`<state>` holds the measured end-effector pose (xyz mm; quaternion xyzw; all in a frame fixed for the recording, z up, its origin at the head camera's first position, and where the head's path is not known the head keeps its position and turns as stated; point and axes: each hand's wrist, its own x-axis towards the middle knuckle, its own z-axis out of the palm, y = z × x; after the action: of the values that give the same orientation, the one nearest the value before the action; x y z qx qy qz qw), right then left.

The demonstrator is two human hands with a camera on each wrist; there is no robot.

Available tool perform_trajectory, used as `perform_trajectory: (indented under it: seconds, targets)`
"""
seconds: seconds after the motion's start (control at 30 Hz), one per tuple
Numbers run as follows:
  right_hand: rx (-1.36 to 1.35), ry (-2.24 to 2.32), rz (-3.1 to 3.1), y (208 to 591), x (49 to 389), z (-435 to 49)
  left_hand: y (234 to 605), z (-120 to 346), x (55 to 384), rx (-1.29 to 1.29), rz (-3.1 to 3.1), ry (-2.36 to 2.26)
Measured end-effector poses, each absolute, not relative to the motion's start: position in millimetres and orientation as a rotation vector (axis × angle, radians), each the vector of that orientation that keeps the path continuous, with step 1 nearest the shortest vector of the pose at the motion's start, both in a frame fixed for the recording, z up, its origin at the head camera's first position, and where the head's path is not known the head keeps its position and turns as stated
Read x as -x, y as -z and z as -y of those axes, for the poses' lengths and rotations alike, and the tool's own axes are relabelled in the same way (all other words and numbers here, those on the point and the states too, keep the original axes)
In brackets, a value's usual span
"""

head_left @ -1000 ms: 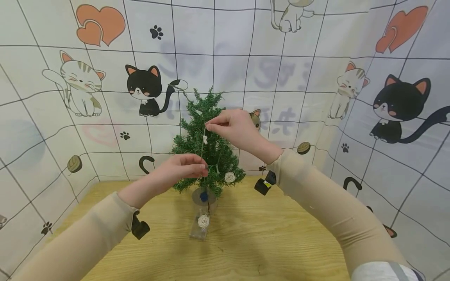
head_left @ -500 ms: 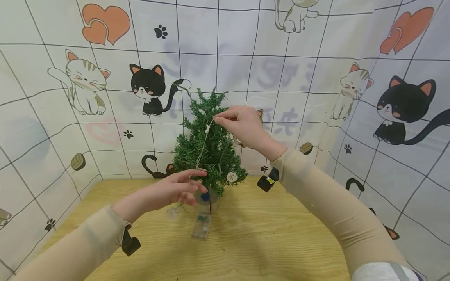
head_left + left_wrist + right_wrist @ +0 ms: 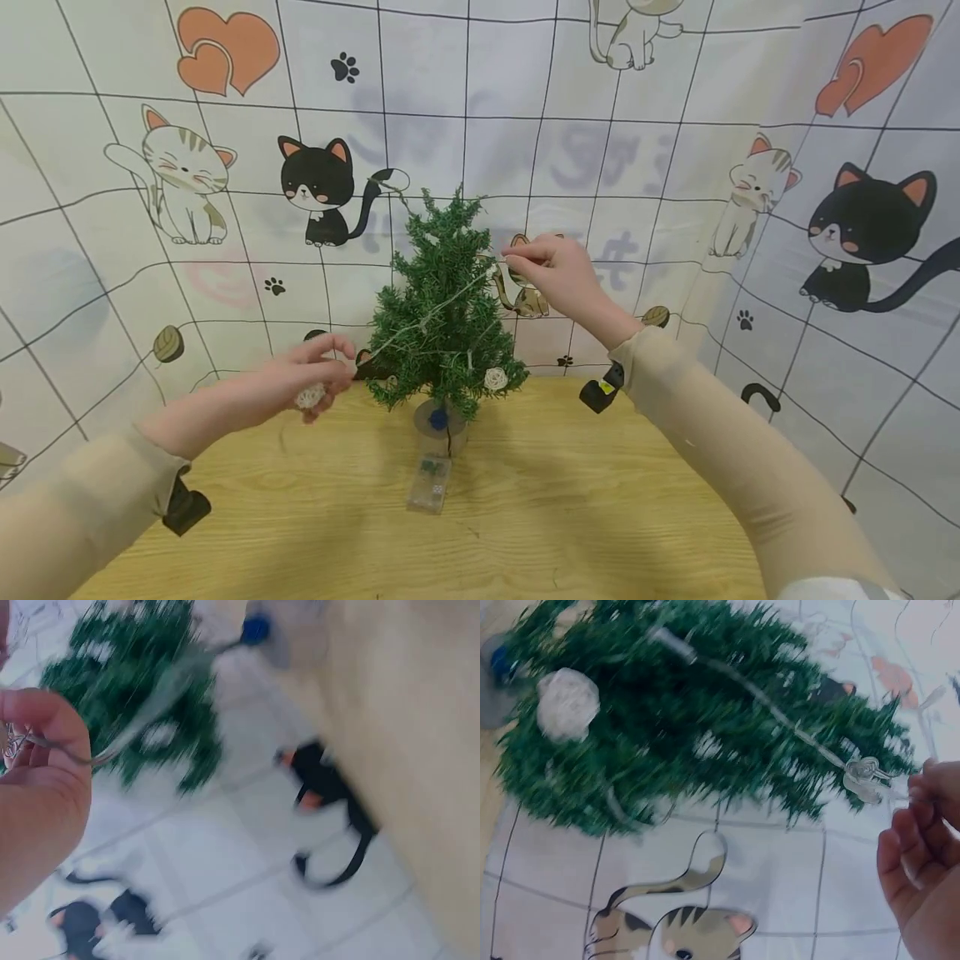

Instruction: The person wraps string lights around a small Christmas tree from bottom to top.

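Observation:
A thin string of lights runs slantwise in front of a small green artificial Christmas tree, between my two hands. With thumb and fingertips my right hand pinches its upper end, right of the tree. A bit of knotted clear wire sits just ahead of those fingertips in the right wrist view. Lower left, my left hand grips the other part of the string. A white wicker ball on it hangs by the left palm, partly hidden by the hand. The left wrist view is blurred.
Another white wicker ball rests in the tree's lower right branches. The tree's grey round base carries a blue piece. In front lies a clear battery box on the wooden table. A cat-printed cloth hangs behind.
My right hand has moved right, past the tree's side. My left hand has opened its fingers, then drawn left, gripping the string, which now stretches slantwise. The wicker ball has left the battery box.

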<state>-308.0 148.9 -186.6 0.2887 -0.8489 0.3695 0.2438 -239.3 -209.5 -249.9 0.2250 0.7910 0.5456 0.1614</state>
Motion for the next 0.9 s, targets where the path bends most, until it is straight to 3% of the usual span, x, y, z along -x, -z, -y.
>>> perform_trajectory:
  seconds: [0.23,0.47,0.7,0.9]
  targets:
    - [-0.894,-1.002,2.22,201,316,-165,177,222,230,-0.785,-2.714,-1.237]
    - [-1.098,-0.851,2.006,214,321,-166,138,215,222,-0.99,-3.277,-0.413]
    - [-1.07,-0.764,1.962,219,320,-162,124,199,232,-1.562,-3.666,0.45]
    - [-0.979,-0.701,1.976,222,319,-159,111,186,252,-2.06,-3.76,0.853]
